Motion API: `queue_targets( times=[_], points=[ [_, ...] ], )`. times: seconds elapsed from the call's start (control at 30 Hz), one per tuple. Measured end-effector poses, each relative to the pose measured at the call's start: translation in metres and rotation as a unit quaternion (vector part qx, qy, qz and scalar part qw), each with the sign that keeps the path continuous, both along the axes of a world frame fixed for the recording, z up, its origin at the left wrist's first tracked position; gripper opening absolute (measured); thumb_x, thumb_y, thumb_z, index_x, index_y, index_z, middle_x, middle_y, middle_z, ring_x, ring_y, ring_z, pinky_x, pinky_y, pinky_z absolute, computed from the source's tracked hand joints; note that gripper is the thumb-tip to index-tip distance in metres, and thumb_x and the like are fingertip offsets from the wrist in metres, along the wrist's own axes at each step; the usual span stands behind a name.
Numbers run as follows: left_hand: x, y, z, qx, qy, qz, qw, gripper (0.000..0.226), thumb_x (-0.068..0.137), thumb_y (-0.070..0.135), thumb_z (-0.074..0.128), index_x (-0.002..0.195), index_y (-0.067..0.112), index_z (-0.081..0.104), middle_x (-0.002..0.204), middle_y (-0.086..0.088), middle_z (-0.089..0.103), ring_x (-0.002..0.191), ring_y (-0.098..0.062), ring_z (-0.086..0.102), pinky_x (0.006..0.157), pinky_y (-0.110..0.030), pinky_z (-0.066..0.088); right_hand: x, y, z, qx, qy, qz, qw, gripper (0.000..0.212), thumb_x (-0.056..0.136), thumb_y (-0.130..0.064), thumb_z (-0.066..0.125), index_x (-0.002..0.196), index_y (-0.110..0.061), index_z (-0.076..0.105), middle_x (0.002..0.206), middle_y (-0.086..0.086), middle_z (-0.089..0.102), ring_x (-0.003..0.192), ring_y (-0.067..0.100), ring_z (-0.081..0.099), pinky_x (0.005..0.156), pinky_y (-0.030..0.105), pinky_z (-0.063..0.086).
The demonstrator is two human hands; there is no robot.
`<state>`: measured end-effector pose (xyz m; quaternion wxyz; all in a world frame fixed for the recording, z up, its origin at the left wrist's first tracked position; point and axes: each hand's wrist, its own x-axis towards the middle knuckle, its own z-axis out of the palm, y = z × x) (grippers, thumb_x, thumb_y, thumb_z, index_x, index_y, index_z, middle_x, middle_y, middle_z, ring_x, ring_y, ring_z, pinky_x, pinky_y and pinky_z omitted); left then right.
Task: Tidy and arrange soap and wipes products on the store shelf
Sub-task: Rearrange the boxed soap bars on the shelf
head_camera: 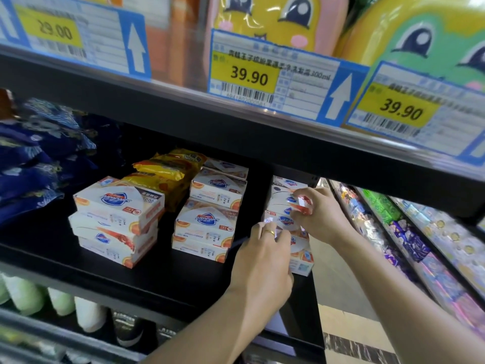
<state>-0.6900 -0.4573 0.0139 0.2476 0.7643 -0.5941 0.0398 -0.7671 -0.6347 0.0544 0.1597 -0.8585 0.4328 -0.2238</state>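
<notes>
- Filling the left edge of the frame, a heap of dark blue patterned soft packs (39,153) slumps on the black shelf board (168,274).
- Left of centre, a stack of white and orange soap boxes (118,222) stands on that board, its boxes slightly askew.
- Behind it, yellow and orange wipes packs (170,174) lie piled toward the back.
- At centre, a second stack of the same soap boxes (207,227) sits in front of another stack (219,187).
- Right of centre, the left hand (262,256), wearing a gold ring, curls its fingers around the lower boxes of the right-end soap stack (296,232).
- Just above it, the right hand (317,211) pinches a box at the top of that same stack.
- Along the upper frame, blue and yellow price tags (265,74) hang from the shelf above.
- At far right, colourful packets (420,232) line a neighbouring shelf.
</notes>
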Motion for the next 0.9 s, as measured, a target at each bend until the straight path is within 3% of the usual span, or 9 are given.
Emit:
queue_targets(
  times=[0.1,0.2,0.3,0.37,0.43,0.47,0.6,0.8,0.9],
  points=[
    [0.005,0.019,0.016,-0.01,-0.036,0.004,0.999,0.062,0.09,0.033,0.066,0.147,0.023,0.043,0.148,-0.005,0.044,0.135,-0.025,0.044,0.109,-0.039,0.043,0.006,0.016,0.008,-0.098,-0.016,-0.009,0.995,0.026,0.095,-0.03,0.069,0.119,-0.021,0.068,0.088,-0.018,0.05,0.094,0.02,0.063,0.067,0.023,0.045],
    [0.021,0.049,0.033,-0.033,-0.07,0.018,0.997,0.058,0.084,0.033,0.068,0.139,0.022,0.056,0.141,-0.004,0.057,0.13,-0.027,0.051,0.108,-0.041,0.044,0.024,0.035,0.015,-0.102,-0.095,0.06,0.989,0.034,0.092,-0.036,0.071,0.12,-0.015,0.069,0.104,-0.001,0.069,0.095,0.026,0.067,0.083,0.035,0.054],
    [0.04,0.071,0.039,-0.069,-0.072,0.055,0.993,0.056,0.079,0.032,0.075,0.132,0.018,0.065,0.131,-0.008,0.066,0.122,-0.032,0.06,0.101,-0.047,0.05,0.052,0.062,0.018,-0.136,-0.145,0.154,0.968,0.041,0.089,-0.032,0.078,0.126,-0.017,0.067,0.106,-0.012,0.068,0.086,0.014,0.066,0.081,0.014,0.046],
    [0.053,0.079,0.04,-0.047,-0.104,0.086,0.99,0.058,0.086,0.036,0.067,0.141,0.018,0.057,0.139,-0.01,0.06,0.13,-0.032,0.052,0.108,-0.046,0.044,0.069,0.077,0.018,-0.132,-0.11,0.186,0.967,0.051,0.091,-0.037,0.075,0.138,-0.023,0.061,0.115,-0.015,0.062,0.102,0.014,0.061,0.088,0.017,0.046],
    [0.066,0.085,0.037,-0.009,-0.126,0.112,0.986,0.064,0.096,0.043,0.052,0.154,0.018,0.04,0.157,-0.01,0.044,0.145,-0.032,0.037,0.118,-0.044,0.033,0.078,0.085,0.015,-0.091,-0.051,0.183,0.978,0.061,0.09,-0.046,0.069,0.147,-0.032,0.053,0.137,-0.005,0.052,0.125,0.017,0.054,0.104,0.032,0.047],
    [0.071,0.087,0.033,0.006,-0.143,0.12,0.982,0.066,0.1,0.044,0.045,0.158,0.016,0.031,0.164,-0.011,0.034,0.15,-0.032,0.029,0.121,-0.044,0.027,0.081,0.088,0.013,-0.076,-0.036,0.176,0.981,0.063,0.089,-0.049,0.068,0.148,-0.035,0.051,0.143,-0.003,0.046,0.131,0.016,0.051,0.109,0.032,0.044],
    [0.081,0.088,0.016,0.048,-0.209,0.104,0.971,0.065,0.108,0.032,0.036,0.164,0.01,0.012,0.169,-0.014,0.023,0.156,-0.033,0.02,0.125,-0.047,0.02,0.087,0.101,0.011,-0.081,-0.033,0.152,0.984,0.062,0.089,-0.045,0.072,0.147,-0.032,0.054,0.152,-0.005,0.04,0.13,0.013,0.05,0.107,0.023,0.04],
    [0.09,0.084,0.018,0.034,-0.208,0.115,0.971,0.049,0.105,0.024,0.049,0.152,0.018,0.038,0.159,-0.013,0.043,0.149,-0.034,0.036,0.118,-0.045,0.033,0.087,0.107,0.013,-0.12,-0.042,0.137,0.982,0.051,0.091,-0.036,0.073,0.14,-0.031,0.061,0.144,-0.003,0.057,0.13,0.016,0.053,0.105,0.032,0.047],
    [0.09,0.084,0.016,0.04,-0.188,0.109,0.975,0.055,0.1,0.023,0.061,0.149,0.019,0.037,0.158,-0.015,0.042,0.151,-0.034,0.033,0.118,-0.044,0.034,0.087,0.109,0.012,-0.105,-0.048,0.122,0.986,0.046,0.089,-0.033,0.075,0.134,-0.029,0.062,0.135,-0.002,0.061,0.119,0.018,0.06,0.097,0.033,0.051]
  ],
)
